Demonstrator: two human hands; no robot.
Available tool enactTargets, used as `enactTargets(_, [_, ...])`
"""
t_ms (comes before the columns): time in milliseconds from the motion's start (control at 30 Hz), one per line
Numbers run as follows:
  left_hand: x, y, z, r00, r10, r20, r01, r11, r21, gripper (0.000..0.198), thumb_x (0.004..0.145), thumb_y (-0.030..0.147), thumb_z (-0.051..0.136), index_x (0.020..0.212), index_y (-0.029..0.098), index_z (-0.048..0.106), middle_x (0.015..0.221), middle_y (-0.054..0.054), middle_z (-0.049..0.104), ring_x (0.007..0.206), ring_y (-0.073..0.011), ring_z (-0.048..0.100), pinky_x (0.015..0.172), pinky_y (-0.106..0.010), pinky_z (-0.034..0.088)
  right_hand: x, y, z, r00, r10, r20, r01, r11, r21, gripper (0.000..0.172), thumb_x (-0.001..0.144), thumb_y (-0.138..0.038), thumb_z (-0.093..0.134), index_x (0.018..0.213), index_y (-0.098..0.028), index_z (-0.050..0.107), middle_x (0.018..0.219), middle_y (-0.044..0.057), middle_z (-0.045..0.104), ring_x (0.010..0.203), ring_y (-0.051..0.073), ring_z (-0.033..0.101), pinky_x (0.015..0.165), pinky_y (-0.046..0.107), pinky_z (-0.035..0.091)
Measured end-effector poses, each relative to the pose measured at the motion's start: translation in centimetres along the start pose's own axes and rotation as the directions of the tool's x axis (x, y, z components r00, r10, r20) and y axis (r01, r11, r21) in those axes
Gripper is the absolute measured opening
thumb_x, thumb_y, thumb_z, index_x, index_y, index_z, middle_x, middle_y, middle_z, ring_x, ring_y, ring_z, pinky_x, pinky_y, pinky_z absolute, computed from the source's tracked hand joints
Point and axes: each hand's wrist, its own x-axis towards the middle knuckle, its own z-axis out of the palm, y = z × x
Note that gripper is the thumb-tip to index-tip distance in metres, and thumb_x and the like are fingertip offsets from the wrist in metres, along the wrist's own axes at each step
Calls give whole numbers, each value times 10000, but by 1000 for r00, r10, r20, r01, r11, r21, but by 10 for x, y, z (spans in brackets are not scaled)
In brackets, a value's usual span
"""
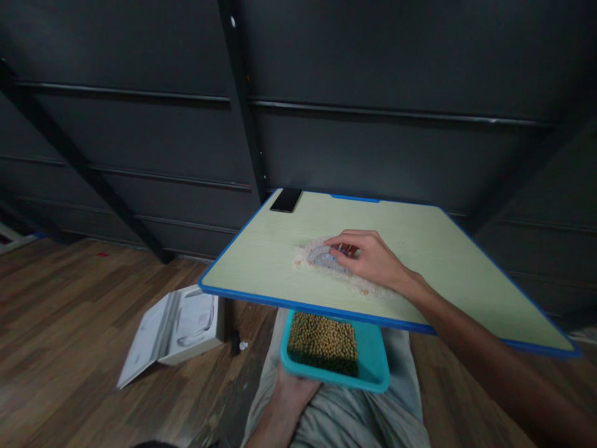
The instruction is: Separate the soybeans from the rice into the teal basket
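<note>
My right hand (368,258) rests on the pale green tabletop (261,261), fingers curled over a small grey-blue tool (324,256) that lies in a scatter of pale grains (303,254). More grains trail toward the table's near edge beside my wrist. My left hand (291,389) is under a teal tray (373,364) and holds it up from below at the table's near edge, over my lap. The tray holds a heap of yellow-brown beans (321,342). The left fingers are hidden by the tray.
A black phone (286,200) lies at the table's far left corner. An open white box (175,326) lies on the wooden floor to the left. A dark panelled wall with a slanted black beam (240,99) stands behind the table.
</note>
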Motion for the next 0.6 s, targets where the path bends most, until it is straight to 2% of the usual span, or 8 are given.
enactTargets(133, [-2, -1, 4, 999, 9, -40, -8, 1000, 26, 409, 957, 305, 435, 821, 303, 821, 924, 11, 880, 1044, -251, 800, 1177, -419, 460, 0, 4, 0, 998, 7, -61, -9, 999, -45, 247, 963, -181, 614, 1131, -190, 795, 1037, 74, 797, 860, 200, 713, 782, 342, 533])
enactTargets(300, [-2, -1, 3, 999, 26, -25, -26, 999, 19, 290, 886, 278, 542, 789, 314, 813, 885, 25, 880, 1037, -258, 803, 1181, -428, 459, 0, 8, 0, 994, 3, -108, -10, 998, -69, 264, 954, -162, 602, 1127, -197, 798, 1049, 73, 793, 880, 206, 713, 782, 341, 526])
enactTargets(433, [1, -1, -1, 1000, 23, -21, -22, 999, 31, 241, 862, 287, 581, 790, 334, 806, 902, 49, 879, 1086, -251, 788, 1188, -409, 454, 0, 8, 0, 994, 12, -112, -21, 997, -78, 273, 955, -168, 590, 1119, -215, 802, 1042, 68, 788, 864, 209, 704, 776, 347, 521])
enactTargets(600, [0, 0, 2, 999, 32, -8, -31, 997, 66, 292, 885, 248, 538, 796, 336, 801, 908, 52, 879, 1164, -250, 755, 1198, -427, 447, 0, 6, 0, 996, 10, -92, -15, 998, -64, 269, 957, -163, 588, 1111, -206, 804, 1023, 69, 781, 874, 208, 700, 792, 346, 517])
